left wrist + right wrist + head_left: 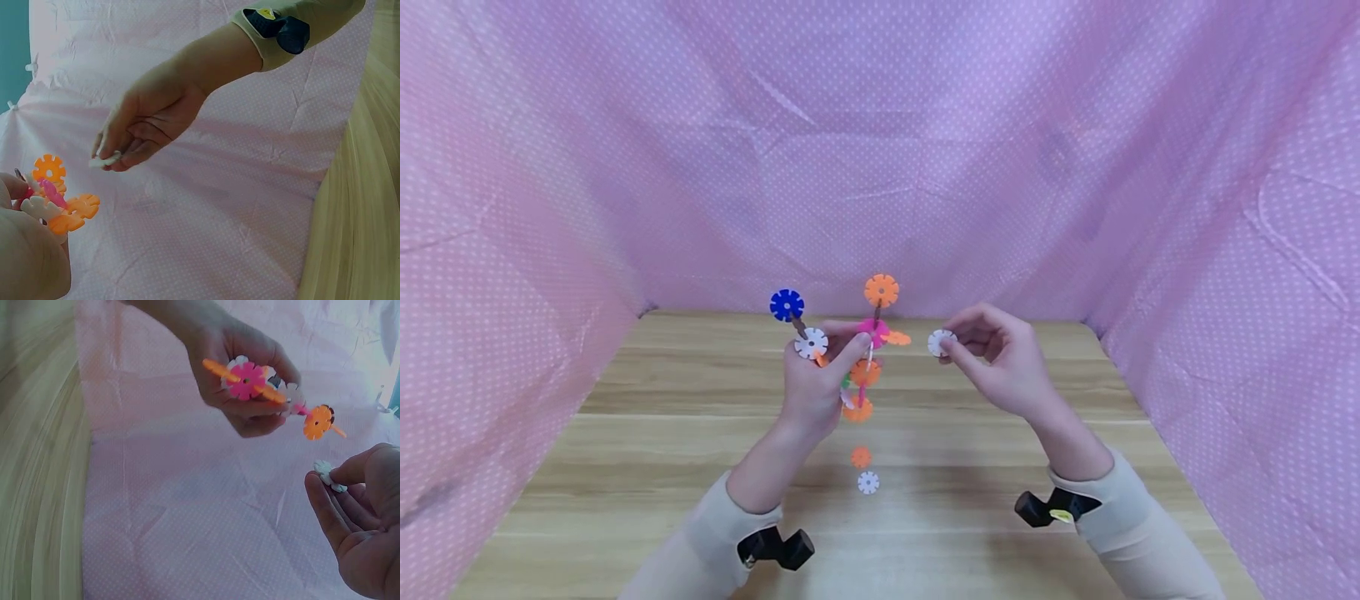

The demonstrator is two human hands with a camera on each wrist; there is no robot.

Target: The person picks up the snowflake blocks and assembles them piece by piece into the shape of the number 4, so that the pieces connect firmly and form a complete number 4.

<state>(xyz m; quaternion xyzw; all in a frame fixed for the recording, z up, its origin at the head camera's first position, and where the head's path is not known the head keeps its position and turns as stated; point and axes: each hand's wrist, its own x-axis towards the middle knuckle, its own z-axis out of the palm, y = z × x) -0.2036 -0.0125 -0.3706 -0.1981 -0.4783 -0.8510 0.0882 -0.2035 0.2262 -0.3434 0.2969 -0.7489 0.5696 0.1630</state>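
Observation:
My left hand point(811, 385) grips a branching chain of interlocked notched plastic discs, held above the table. A blue disc point(786, 305) and a white disc point(812, 343) stick out on its left. An orange disc point(882, 290) tops the other branch, above a pink disc point(873, 333) near the thumb. More orange discs point(319, 422) show in the right wrist view. Fingers and palm hide part of the chain. To the right, apart from the chain, my right hand point(1009, 367) pinches a single white disc point(942, 342) between thumb and fingers.
Below the chain in the head view, a small orange disc point(861, 457) and a white disc point(868, 482) appear on the wooden table point(655, 467). Pink dotted cloth point(880, 167) walls in the table at the back and both sides.

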